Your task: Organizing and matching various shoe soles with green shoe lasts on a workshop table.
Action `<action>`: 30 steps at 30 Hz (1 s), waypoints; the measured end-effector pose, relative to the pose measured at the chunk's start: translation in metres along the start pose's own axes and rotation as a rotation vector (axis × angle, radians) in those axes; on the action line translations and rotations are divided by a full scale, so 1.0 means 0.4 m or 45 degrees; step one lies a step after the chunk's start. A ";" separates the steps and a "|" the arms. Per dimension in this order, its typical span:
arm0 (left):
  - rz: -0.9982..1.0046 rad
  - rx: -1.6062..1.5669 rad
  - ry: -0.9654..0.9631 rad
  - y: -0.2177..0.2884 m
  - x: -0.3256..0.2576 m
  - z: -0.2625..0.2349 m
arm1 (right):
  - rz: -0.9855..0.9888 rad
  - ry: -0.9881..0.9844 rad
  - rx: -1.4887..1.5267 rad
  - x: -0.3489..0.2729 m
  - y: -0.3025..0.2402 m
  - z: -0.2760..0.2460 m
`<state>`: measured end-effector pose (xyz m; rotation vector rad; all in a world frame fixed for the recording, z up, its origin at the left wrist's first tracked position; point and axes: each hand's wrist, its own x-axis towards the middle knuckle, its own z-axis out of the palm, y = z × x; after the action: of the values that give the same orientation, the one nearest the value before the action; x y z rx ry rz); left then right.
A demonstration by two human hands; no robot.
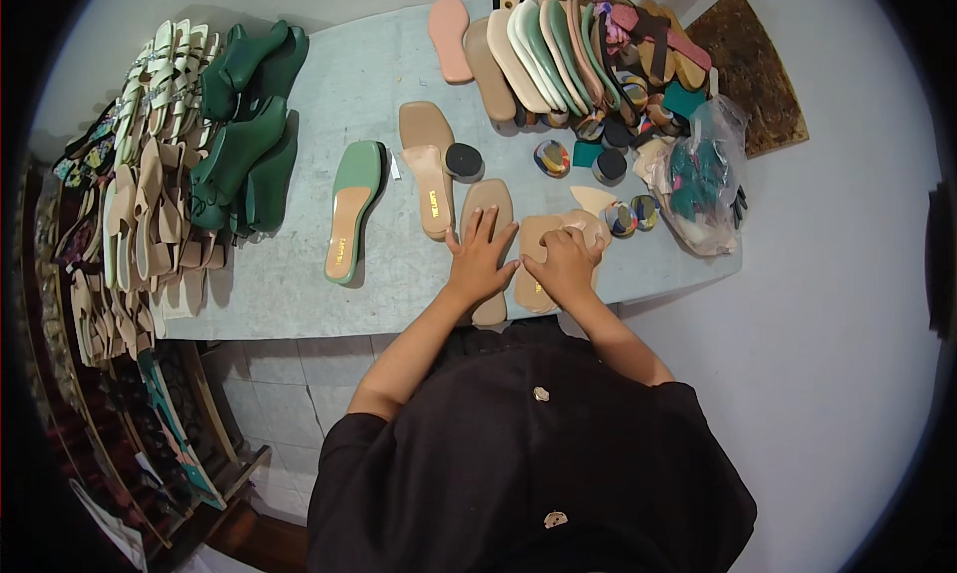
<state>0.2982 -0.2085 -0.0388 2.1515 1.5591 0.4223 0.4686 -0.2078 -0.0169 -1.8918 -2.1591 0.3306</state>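
A beige sandal sole (488, 310) lies lengthwise near the table's front edge, and my left hand (477, 260) rests flat on its middle with the fingers spread. Just right of it, my right hand (566, 264) is over a few tan insoles (535, 236), its fingers bent down and gripping at them. The hand hides part of these pieces. Behind my left hand lies another beige sole (423, 125) with a tan insole (434, 189) on it. A black round heel block (464, 160) stands beside that insole. Further left is a green sole (356, 169) with a tan insole on top.
Green shoe lasts (244, 164) and rows of sandal uppers (150, 204) crowd the table's left. At the back right stand a row of soles (548, 55), multicoloured heel blocks (551, 157) and a plastic bag (713, 174). A brown board (753, 75) is beyond.
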 end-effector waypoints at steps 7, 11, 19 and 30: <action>-0.111 -0.072 0.051 0.014 0.006 0.008 | -0.049 -0.019 -0.080 -0.001 -0.018 0.005; -0.032 -0.073 0.046 0.017 0.008 0.010 | -0.075 0.080 -0.049 -0.005 -0.008 0.022; 0.152 0.101 0.226 0.015 0.018 0.034 | 0.273 -0.098 0.305 -0.005 0.040 -0.019; 0.079 0.011 0.106 0.053 0.040 -0.040 | 0.410 0.245 0.557 -0.022 0.098 -0.166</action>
<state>0.3127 -0.1959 -0.0144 2.2192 1.5439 0.5326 0.5285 -0.2112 0.0326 -1.9099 -1.5061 0.5989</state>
